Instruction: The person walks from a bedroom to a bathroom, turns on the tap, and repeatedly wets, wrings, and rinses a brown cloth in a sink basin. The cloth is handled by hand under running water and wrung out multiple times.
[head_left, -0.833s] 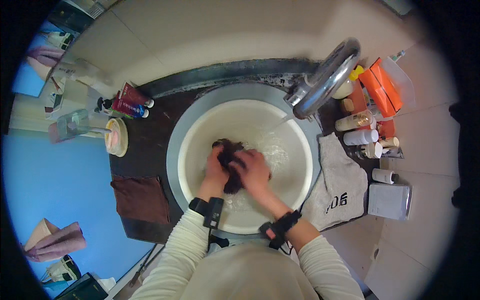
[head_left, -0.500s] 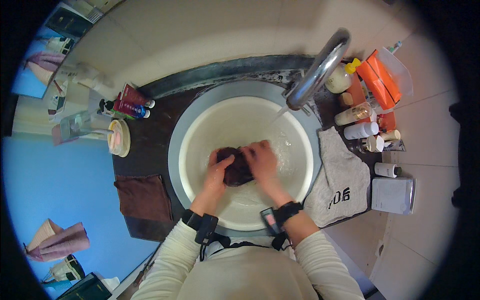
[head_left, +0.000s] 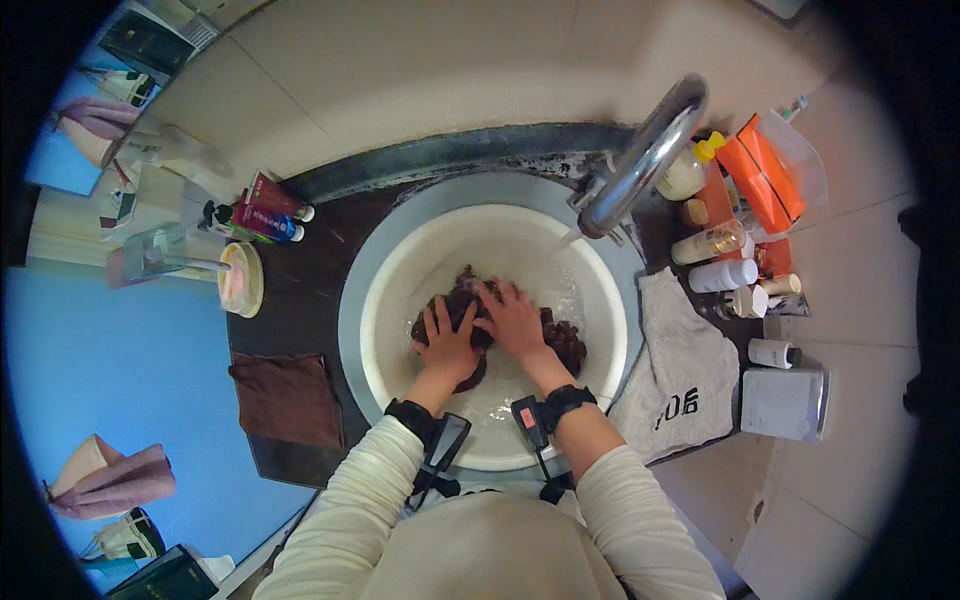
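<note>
A dark brown wet cloth (head_left: 566,346) lies spread and crumpled in the white basin (head_left: 372,335), which sits in the round sink. My left hand (head_left: 447,345) rests on the cloth with its fingers spread. Beside it my right hand (head_left: 513,322) presses on the cloth too, fingers apart. Neither hand grips it. Some of the cloth is hidden under both palms. Water runs from the chrome faucet (head_left: 650,155) into the basin at its far right side.
A folded brown cloth (head_left: 287,398) lies on the dark counter to the left. On the right a grey towel (head_left: 680,375) drapes over the counter edge. Bottles and tubes, a white bottle (head_left: 722,275) among them, crowd the right side. A soap dish (head_left: 240,280) stands at left.
The cloth was a compact bundle held between both hands; now it is spread wider in the basin. My fingers have opened out and both hands lie flat on it.
</note>
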